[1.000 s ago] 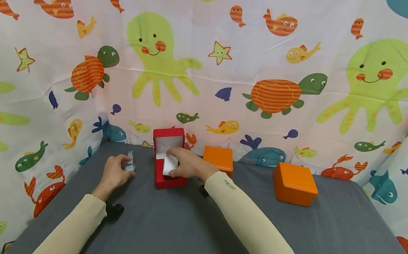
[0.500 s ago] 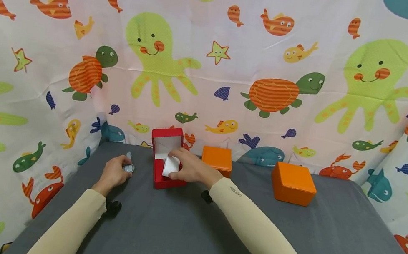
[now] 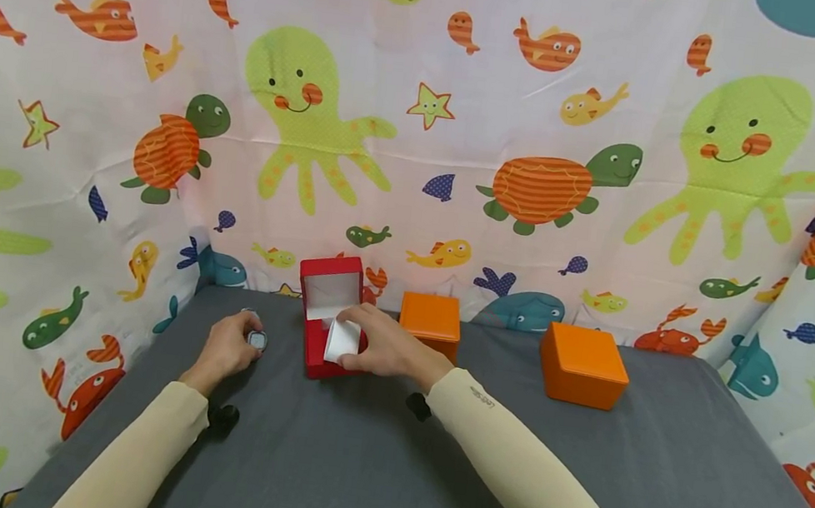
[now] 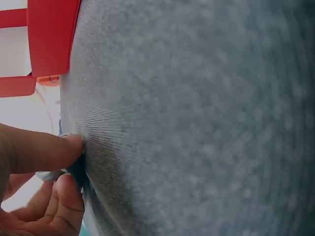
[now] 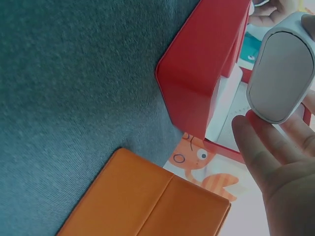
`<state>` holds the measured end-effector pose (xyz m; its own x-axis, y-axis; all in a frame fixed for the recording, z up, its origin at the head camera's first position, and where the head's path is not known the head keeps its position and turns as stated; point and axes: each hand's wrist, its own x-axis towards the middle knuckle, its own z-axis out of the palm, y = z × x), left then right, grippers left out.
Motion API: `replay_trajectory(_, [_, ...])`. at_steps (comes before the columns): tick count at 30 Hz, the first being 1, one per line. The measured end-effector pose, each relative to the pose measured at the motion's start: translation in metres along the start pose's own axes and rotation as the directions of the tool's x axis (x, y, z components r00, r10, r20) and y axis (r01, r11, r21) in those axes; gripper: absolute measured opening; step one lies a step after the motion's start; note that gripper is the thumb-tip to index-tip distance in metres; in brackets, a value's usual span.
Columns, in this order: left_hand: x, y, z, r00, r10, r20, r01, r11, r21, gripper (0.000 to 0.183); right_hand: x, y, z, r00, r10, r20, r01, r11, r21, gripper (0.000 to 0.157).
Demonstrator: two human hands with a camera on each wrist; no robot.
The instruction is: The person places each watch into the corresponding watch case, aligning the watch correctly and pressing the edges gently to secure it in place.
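Note:
In the head view my left hand (image 3: 225, 349) pinches a small wristwatch (image 3: 257, 340) at the far left of the table. Its pale face shows, while most of the strap is hidden by the fingers. My right hand (image 3: 393, 346) holds a white watch cushion (image 3: 342, 341) over the red watch box (image 3: 315, 371), whose lid stands up at the back with a white lining. In the right wrist view the cushion (image 5: 280, 73) is a rounded block with a flat grey end, held in the fingers at the mouth of the red box (image 5: 197, 73).
An orange box (image 3: 432, 321) stands closed just right of the red box, behind the right wrist. Farther right is a second closed orange box (image 3: 583, 366). A curtain (image 3: 419, 155) printed with sea animals hangs behind the grey table (image 3: 368, 467).
My right hand has lifted the cushion, now tilted, up from the red box and slightly right. In the left hand the watch has turned, and its strap no longer stretches out toward the back.

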<state>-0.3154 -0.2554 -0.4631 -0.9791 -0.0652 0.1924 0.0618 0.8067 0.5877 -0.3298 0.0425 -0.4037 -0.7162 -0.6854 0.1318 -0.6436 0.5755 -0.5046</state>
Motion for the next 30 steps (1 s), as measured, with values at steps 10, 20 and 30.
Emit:
replay_trajectory(10, [-0.009,0.014,-0.005,1.000,0.009,0.026,-0.007,0.997,-0.073,0.037,-0.019,-0.001,0.004,1.000,-0.017,-0.010,0.018,0.999,0.040,0.062])
replay_trajectory(20, [-0.034,0.063,-0.010,0.995,0.100,-0.019,-0.101,0.974,-0.205,0.038,-0.044,0.006,0.011,0.996,-0.023,-0.085,0.037,0.986,0.160,0.055])
replay_trajectory(30, [-0.056,0.108,0.001,0.976,0.216,-0.022,-0.212,0.924,-0.320,0.038,-0.071,0.015,0.009,0.978,-0.014,-0.208,0.071,0.960,0.270,0.048])
